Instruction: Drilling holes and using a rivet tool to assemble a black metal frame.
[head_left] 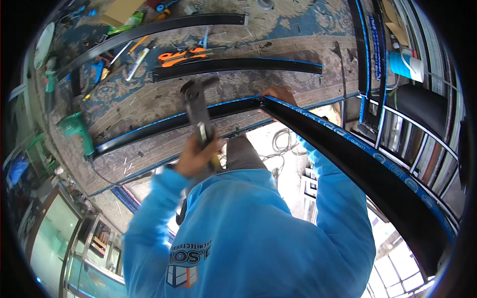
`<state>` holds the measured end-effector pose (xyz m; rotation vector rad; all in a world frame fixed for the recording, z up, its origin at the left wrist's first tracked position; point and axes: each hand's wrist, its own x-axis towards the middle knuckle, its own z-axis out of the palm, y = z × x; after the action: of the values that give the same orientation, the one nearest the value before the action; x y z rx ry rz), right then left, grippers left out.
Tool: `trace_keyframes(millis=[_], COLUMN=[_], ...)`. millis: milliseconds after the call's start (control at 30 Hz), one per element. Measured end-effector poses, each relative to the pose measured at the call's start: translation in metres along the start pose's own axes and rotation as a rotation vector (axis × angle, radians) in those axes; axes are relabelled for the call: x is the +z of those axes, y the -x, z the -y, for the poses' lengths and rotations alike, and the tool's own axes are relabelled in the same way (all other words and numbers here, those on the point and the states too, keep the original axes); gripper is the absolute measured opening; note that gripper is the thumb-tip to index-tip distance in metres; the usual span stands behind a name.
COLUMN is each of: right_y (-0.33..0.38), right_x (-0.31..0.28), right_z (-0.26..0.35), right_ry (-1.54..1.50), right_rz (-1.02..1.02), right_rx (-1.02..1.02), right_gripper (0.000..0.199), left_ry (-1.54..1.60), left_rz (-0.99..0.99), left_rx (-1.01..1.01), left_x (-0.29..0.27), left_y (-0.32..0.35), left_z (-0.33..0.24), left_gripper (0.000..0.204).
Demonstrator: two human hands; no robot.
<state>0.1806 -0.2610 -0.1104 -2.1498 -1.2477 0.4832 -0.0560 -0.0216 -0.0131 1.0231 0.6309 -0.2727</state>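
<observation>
Near, a hammer (199, 113) is clamped in the curled fingers of the left hand (198, 155), its blurred head pointing far. A green drill (79, 132) is seen at the left, beside the end of a black bar (149, 133). This bar is met at a corner by a long black profile (354, 155), touched there by the right hand (279, 93); its fingers are partly hidden, so their closure cannot be told. Farther, another dark bar (238, 65) is laid across the bench (325, 85).
</observation>
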Motion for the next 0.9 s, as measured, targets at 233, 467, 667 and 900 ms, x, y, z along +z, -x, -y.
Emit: trace_keyframes(millis=[233, 467, 667, 900], right_y=[0.009, 0.04, 0.028, -0.033], right_x=[-0.012, 0.009, 0.006, -0.062], right_z=[0.011, 0.072, 0.141, 0.167], right_ry=[-0.054, 0.3, -0.686, -0.318], right_rz=[-0.059, -0.445, -0.845, -0.865], right_rx=[0.085, 0.168, 0.665, 0.212], right_gripper=[0.046, 0.078, 0.057, 0.018], left_ry=[-1.562, -1.276, -1.359, -1.252], left_rz=[-0.037, -0.52, -0.655, -0.195], left_rx=[-0.252, 0.184, 0.473, 0.858], left_x=[-0.145, -0.192, -0.259, -0.124], left_y=[0.189, 0.152, -0.007, -0.039], left_z=[-0.177, -0.186, -0.115, -0.171], left_gripper=[0.025, 0.027, 0.021, 0.066])
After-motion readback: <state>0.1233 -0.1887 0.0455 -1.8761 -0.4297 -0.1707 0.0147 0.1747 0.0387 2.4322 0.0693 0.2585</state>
